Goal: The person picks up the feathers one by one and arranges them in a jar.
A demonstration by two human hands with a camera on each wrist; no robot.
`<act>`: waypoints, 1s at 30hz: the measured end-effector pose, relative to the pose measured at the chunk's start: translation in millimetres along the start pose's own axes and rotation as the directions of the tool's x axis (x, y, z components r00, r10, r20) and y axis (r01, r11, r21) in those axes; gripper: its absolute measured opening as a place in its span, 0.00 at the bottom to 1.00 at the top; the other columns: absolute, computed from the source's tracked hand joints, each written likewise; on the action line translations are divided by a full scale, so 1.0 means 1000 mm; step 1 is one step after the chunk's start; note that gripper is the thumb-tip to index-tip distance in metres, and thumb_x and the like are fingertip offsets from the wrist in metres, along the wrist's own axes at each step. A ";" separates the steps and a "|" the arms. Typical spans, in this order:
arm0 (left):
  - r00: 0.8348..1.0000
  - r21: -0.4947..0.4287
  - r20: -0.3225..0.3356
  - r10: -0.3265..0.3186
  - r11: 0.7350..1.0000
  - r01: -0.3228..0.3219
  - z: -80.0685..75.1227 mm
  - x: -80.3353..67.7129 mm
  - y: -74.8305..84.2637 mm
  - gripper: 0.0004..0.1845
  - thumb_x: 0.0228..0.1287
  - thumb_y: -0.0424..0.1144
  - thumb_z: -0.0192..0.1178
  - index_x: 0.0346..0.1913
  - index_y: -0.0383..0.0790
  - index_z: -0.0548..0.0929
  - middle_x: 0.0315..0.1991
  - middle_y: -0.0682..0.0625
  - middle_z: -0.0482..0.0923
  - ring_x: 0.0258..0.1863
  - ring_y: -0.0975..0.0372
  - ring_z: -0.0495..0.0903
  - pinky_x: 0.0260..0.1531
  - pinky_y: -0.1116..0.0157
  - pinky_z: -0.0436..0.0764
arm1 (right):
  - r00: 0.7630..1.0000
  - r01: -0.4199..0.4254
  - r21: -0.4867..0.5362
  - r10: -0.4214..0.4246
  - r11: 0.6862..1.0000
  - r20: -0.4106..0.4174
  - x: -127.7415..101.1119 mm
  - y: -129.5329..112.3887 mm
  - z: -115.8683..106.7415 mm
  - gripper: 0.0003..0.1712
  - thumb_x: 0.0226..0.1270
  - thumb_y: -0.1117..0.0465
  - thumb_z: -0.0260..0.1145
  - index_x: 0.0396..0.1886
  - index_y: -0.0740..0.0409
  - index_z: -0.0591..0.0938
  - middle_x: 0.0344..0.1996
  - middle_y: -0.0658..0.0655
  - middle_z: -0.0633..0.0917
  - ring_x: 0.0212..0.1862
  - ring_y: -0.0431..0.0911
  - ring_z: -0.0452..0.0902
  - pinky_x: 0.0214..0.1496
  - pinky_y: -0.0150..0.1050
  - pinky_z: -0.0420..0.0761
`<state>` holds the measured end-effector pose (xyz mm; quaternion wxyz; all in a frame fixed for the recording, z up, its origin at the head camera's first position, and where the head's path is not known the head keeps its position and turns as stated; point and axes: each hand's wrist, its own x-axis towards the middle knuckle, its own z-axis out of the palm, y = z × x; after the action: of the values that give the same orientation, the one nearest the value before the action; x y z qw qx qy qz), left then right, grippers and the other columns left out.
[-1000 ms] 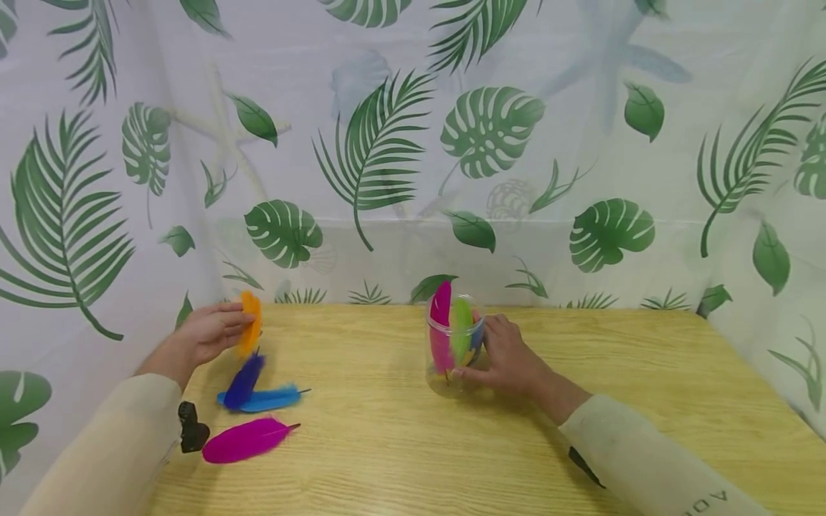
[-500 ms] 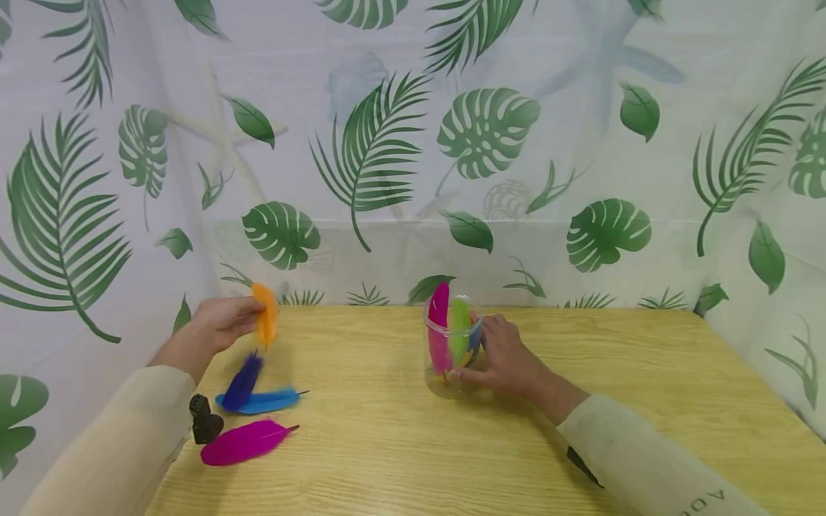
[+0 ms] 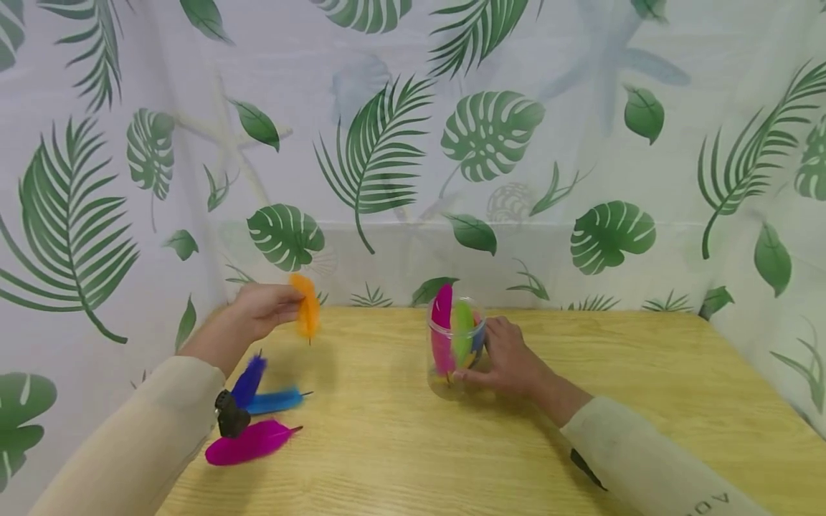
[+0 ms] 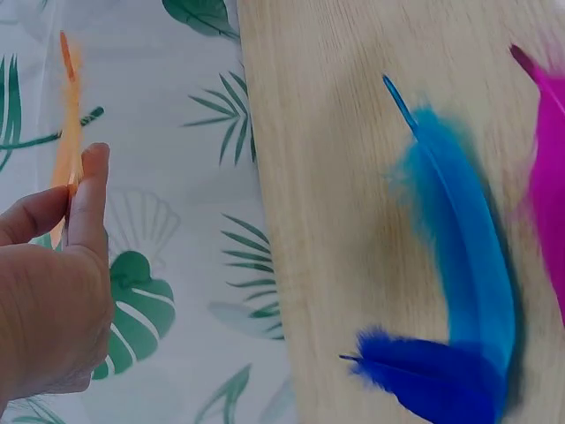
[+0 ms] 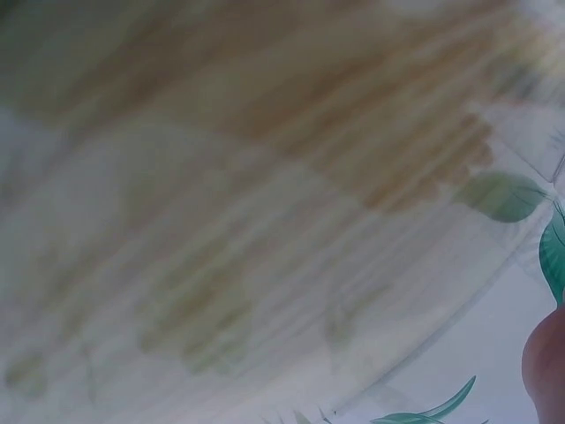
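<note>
My left hand [image 3: 266,309] pinches an orange feather [image 3: 306,312] in the air above the table's back left corner; the left wrist view shows the orange feather [image 4: 67,132] edge-on between thumb and fingers of the left hand [image 4: 53,291]. My right hand [image 3: 510,358] grips a clear jar [image 3: 454,347] standing upright near the table's middle. A pink feather [image 3: 442,326], a green one [image 3: 461,330] and others stand in it. On the table lie a dark blue feather [image 3: 249,380], a light blue feather [image 3: 277,400] and a magenta feather [image 3: 248,442].
The wooden table [image 3: 490,444] is walled at the back and both sides by a white curtain printed with green leaves [image 3: 387,158]. The right wrist view is blurred, showing only wood grain and curtain.
My left hand has carried the orange feather up and to the right, toward the jar. My right hand and the jar have stayed in place.
</note>
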<state>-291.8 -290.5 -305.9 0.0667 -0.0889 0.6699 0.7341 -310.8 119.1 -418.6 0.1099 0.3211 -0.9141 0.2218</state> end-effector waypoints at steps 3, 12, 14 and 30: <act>1.000 -0.009 -0.003 0.007 1.000 -0.007 0.009 -0.001 0.002 0.07 0.70 0.25 0.54 0.47 0.29 0.77 0.29 0.52 0.85 0.31 0.63 0.86 0.35 0.68 0.86 | 1.000 0.016 -0.006 -0.016 1.000 -0.009 0.000 0.001 0.001 0.49 0.53 0.35 0.72 0.65 0.63 0.70 0.57 0.61 0.78 0.58 0.54 0.67 0.65 0.57 0.63; 1.000 -0.030 -0.002 -0.002 1.000 0.002 0.025 0.001 0.002 0.10 0.67 0.21 0.52 0.49 0.25 0.75 0.29 0.50 0.83 0.30 0.62 0.85 0.34 0.68 0.85 | 1.000 0.024 -0.011 -0.025 1.000 -0.017 0.000 0.000 0.001 0.50 0.54 0.34 0.72 0.65 0.63 0.69 0.58 0.61 0.77 0.59 0.54 0.66 0.65 0.58 0.65; 1.000 -0.022 0.008 0.005 1.000 -0.005 0.029 0.002 0.003 0.09 0.66 0.21 0.51 0.47 0.26 0.76 0.29 0.50 0.83 0.30 0.62 0.85 0.34 0.68 0.85 | 1.000 0.022 -0.012 -0.022 1.000 -0.018 -0.001 0.000 0.001 0.50 0.53 0.34 0.72 0.65 0.63 0.69 0.58 0.61 0.77 0.59 0.54 0.66 0.65 0.58 0.64; 0.996 0.038 0.086 0.039 0.998 -0.043 0.062 0.001 0.011 0.12 0.69 0.23 0.49 0.51 0.24 0.76 0.36 0.46 0.84 0.35 0.58 0.87 0.38 0.66 0.86 | 1.000 -0.027 0.001 0.027 1.000 0.007 0.000 -0.001 0.002 0.52 0.54 0.32 0.71 0.67 0.63 0.68 0.58 0.60 0.77 0.60 0.54 0.66 0.68 0.58 0.63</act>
<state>-297.2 -230.0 -290.4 0.0818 -0.0424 0.6825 0.7251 -310.2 118.0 -419.9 0.1034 0.3098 -0.9186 0.2224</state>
